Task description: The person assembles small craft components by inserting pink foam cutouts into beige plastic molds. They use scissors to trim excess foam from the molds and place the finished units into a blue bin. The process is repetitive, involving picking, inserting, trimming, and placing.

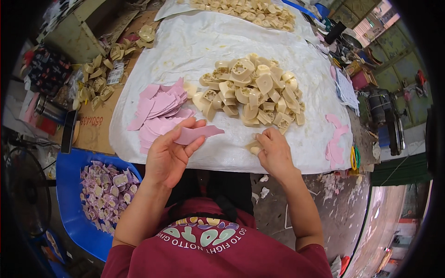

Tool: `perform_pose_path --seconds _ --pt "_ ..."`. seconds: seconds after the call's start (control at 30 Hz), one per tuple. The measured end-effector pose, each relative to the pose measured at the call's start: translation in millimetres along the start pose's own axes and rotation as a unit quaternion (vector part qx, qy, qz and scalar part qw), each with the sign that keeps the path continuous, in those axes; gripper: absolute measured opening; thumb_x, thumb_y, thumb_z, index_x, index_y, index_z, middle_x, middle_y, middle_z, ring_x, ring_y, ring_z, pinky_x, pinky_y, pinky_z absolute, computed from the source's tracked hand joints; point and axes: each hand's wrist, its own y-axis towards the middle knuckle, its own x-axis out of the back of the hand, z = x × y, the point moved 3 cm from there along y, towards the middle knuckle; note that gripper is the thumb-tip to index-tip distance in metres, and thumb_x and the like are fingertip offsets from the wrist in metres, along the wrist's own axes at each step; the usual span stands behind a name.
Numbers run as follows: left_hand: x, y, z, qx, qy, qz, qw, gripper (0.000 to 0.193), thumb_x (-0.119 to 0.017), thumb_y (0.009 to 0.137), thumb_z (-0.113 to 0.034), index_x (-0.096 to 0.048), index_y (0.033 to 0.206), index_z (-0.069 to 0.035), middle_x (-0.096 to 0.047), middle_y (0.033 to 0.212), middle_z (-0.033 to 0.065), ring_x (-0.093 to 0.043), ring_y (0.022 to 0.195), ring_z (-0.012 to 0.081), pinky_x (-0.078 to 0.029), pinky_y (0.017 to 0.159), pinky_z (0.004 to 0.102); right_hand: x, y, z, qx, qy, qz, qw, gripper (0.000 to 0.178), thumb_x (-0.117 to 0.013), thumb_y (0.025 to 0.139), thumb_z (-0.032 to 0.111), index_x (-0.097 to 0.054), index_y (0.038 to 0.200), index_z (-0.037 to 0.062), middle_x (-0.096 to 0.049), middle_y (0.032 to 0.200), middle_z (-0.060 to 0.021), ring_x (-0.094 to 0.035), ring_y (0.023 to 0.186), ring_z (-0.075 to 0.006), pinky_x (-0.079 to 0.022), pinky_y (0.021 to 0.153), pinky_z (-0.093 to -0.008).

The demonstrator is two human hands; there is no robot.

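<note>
My left hand (170, 150) holds a curved pink strip (201, 133) between thumb and fingers, over the near part of the white sheet. The strip's pointed end reaches toward the right. My right hand (275, 153) is closed in a pinch above the sheet's near edge; something small and pale shows at its fingertips, too hidden to name. Just beyond both hands lies a heap of beige moulded plastic pieces (250, 83), shaped like shoe heels. A fanned stack of pink cut strips (160, 109) spreads on the left, next to my left hand.
A blue basin (69, 204) of purple-wrapped pieces (109, 192) stands below the table's left side. More beige pieces (259, 11) lie at the far end and on the brown cardboard (95, 129). Loose pink strips (336, 141) rest at the right edge, near yellow and green rings (355, 157).
</note>
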Motion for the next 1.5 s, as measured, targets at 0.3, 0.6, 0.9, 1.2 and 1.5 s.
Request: perform_pose_path --seconds 0.3,0.6,0.9,1.2,1.5 --pt "-4 1 17 0.008 -0.045 0.002 0.999 0.047 -0.043 0.098 -0.025 -0.04 0.136 0.003 -0.05 0.132 0.0227 -0.052 0.121 0.0319 -0.047 0.101 0.0386 28 34 125 0.084 0.318 -0.134 0.935 0.026 -0.069 0.076 0.002 -0.059 0.099 0.0008 -0.058 0.096 -0.0149 -0.06 0.081 -0.0287 -0.049 0.075 -0.0331" --pt "-8 -26 -10 -0.026 -0.059 -0.005 0.998 0.046 -0.041 0.1 -0.033 -0.043 0.134 -0.002 -0.05 0.134 0.0196 -0.06 0.109 0.0277 -0.051 0.094 0.0365 8 36 161 0.083 0.382 -0.062 0.918 0.04 -0.072 0.076 0.0 -0.058 0.113 -0.0011 -0.062 0.099 -0.0142 -0.066 0.081 -0.0277 -0.054 0.07 -0.0346" --pt "-15 -38 -22 -0.113 0.017 0.081 0.99 0.045 -0.044 0.101 -0.029 -0.046 0.131 0.005 -0.056 0.127 0.0196 -0.055 0.118 0.0245 -0.044 0.101 0.0373 23 48 155 0.184 0.3 -0.23 0.907 0.033 -0.073 0.069 -0.003 -0.059 0.098 -0.0006 -0.066 0.104 -0.0165 -0.064 0.094 -0.0326 -0.052 0.081 -0.0376" --pt "-17 -42 -26 -0.123 0.042 0.081 0.988 0.046 -0.044 0.1 -0.029 -0.046 0.131 0.004 -0.058 0.125 0.0215 -0.056 0.117 0.0251 -0.044 0.101 0.038 31 48 158 0.203 0.278 -0.226 0.911 0.034 -0.074 0.069 -0.001 -0.061 0.1 0.0004 -0.067 0.101 -0.0146 -0.063 0.095 -0.0333 -0.052 0.081 -0.0381" --pt "-18 -46 -30 -0.096 0.018 0.078 0.992 0.048 -0.044 0.1 -0.03 -0.044 0.132 0.006 -0.056 0.126 0.0232 -0.055 0.118 0.0265 -0.043 0.102 0.0394 30 50 162 0.205 0.274 -0.237 0.909 0.033 -0.076 0.069 0.001 -0.062 0.1 0.0009 -0.068 0.102 -0.0134 -0.063 0.094 -0.0328 -0.052 0.079 -0.0374"
